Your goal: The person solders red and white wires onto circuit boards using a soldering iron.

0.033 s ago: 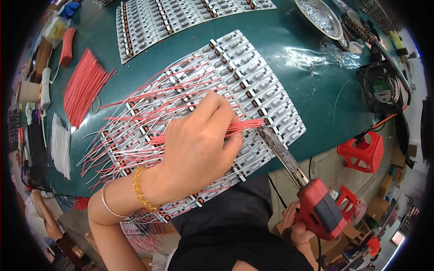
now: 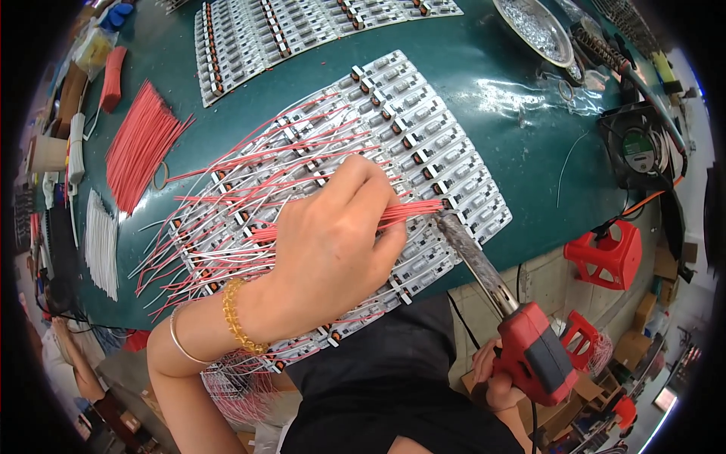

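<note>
My left hand [image 2: 333, 234] is closed in a pinch round a bundle of red wires [image 2: 412, 209], whose ends point right over a panel of small circuit boards [image 2: 458, 155]. My right hand [image 2: 495, 384] grips the red and black handle of a soldering iron [image 2: 535, 354]. The dark tip of the iron meets the boards just below the wire ends; whether it touches a wire is too small to tell. Red and white wires trail leftward from many boards, and my left hand covers part of the panel.
A second board panel [image 2: 302, 30] lies at the back. Loose red wires [image 2: 144, 147] and white wires [image 2: 100, 242] are at the left. A metal dish [image 2: 533, 30], a small fan [image 2: 639, 147] and a red stool [image 2: 609, 257] stand to the right. Another person's arm [image 2: 79, 359] shows at lower left.
The soldering iron has shifted very slightly to the right. My left hand and the red wires stay practically where they were.
</note>
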A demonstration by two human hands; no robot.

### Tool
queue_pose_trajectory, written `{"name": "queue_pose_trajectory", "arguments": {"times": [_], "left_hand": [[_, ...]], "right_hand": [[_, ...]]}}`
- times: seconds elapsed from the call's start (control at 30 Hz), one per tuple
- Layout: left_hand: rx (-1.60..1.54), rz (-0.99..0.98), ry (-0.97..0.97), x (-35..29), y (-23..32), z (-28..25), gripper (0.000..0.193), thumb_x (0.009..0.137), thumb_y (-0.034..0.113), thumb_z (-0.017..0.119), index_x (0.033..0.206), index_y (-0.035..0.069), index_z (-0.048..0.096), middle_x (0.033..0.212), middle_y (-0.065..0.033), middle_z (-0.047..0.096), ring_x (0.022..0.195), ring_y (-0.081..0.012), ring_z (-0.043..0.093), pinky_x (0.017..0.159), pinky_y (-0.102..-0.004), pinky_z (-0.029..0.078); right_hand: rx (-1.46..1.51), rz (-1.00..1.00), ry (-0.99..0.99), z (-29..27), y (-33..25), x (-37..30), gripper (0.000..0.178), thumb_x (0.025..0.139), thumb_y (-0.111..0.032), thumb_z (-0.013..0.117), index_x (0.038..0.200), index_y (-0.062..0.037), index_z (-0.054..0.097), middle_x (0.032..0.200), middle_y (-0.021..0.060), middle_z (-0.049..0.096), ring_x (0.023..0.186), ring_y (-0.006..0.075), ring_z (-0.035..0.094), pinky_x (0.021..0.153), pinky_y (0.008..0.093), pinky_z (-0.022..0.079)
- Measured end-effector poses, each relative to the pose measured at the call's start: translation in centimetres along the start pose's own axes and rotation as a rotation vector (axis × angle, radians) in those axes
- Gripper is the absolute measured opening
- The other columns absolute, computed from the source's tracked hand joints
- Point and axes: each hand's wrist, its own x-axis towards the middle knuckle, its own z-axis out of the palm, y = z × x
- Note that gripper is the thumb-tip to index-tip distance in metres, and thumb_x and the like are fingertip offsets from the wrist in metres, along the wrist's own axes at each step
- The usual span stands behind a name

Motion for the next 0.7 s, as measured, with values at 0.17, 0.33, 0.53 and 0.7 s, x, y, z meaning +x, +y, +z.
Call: {"name": "queue_pose_trajectory", "arguments": {"times": [0.17, 0.33, 0.53, 0.7], "left_hand": [[0.002, 0.005, 0.003, 0.0, 0.0, 0.0, 0.014, 0.069, 0.006, 0.064, 0.076, 0.001, 0.053, 0.079, -0.0087, 0.05, 0.053, -0.0266, 0.055, 0.044, -0.0361, 0.041], [0.018, -0.001, -0.012, -0.1, 0.1, 0.0, 0.014, 0.069, 0.006, 0.065, 0.078, 0.001, 0.054, 0.081, -0.0085, 0.051, 0.054, -0.0266, 0.055, 0.044, -0.036, 0.042], [-0.037, -0.017, -0.011, 0.1, 0.1, -0.2, 0.012, 0.069, 0.002, 0.065, 0.076, 0.002, 0.055, 0.079, -0.008, 0.051, 0.055, -0.0254, 0.056, 0.047, -0.0346, 0.043], [-0.113, -0.074, -0.02, 0.0, 1.0, -0.4, 0.011, 0.068, 0.001, 0.065, 0.074, 0.003, 0.055, 0.08, -0.0064, 0.053, 0.056, -0.0238, 0.057, 0.049, -0.0333, 0.044]], "right_hand": [[-0.001, -0.027, 0.03, 0.5, -0.4, 0.1, 0.08, 0.072, -0.06, 0.064, 0.115, 0.0051, 0.045, 0.046, 0.0003, 0.044, 0.039, 0.0128, 0.044, 0.044, 0.0262, 0.038], [0.008, -0.061, 0.068, 1.2, -0.9, 0.2, 0.081, 0.072, -0.061, 0.064, 0.116, 0.0049, 0.045, 0.046, 0.0002, 0.043, 0.039, 0.0128, 0.044, 0.044, 0.0263, 0.038], [0.041, -0.089, 0.075, 0.9, -0.8, -0.1, 0.084, 0.071, -0.063, 0.063, 0.117, 0.0047, 0.046, 0.046, -0.0003, 0.042, 0.039, 0.0129, 0.043, 0.044, 0.0264, 0.038], [0.03, -0.052, 0.059, 0.1, -0.9, -0.3, 0.088, 0.068, -0.066, 0.063, 0.119, 0.0037, 0.047, 0.045, -0.001, 0.041, 0.039, 0.0133, 0.043, 0.043, 0.0264, 0.037]]}}
